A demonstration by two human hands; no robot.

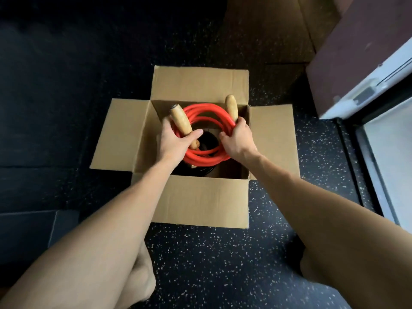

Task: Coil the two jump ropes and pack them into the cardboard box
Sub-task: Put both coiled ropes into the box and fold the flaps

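Note:
An open cardboard box [200, 197] stands on the dark speckled floor with all its flaps spread out. Over its opening I hold a coiled red jump rope [205, 117] with two wooden handles. My left hand [176, 141] grips the coil's left side together with one wooden handle [180, 120]. My right hand [237, 139] grips the coil's right side beside the other handle [231, 107], which points up. Below the red coil, a black coiled rope [207, 141] lies inside the box, mostly hidden.
A brown wooden block [267, 30] stands behind the box at the upper right. A white-framed door or window [379, 81] runs along the right edge. Dark mats [33, 230] lie to the left. My knees show at the bottom.

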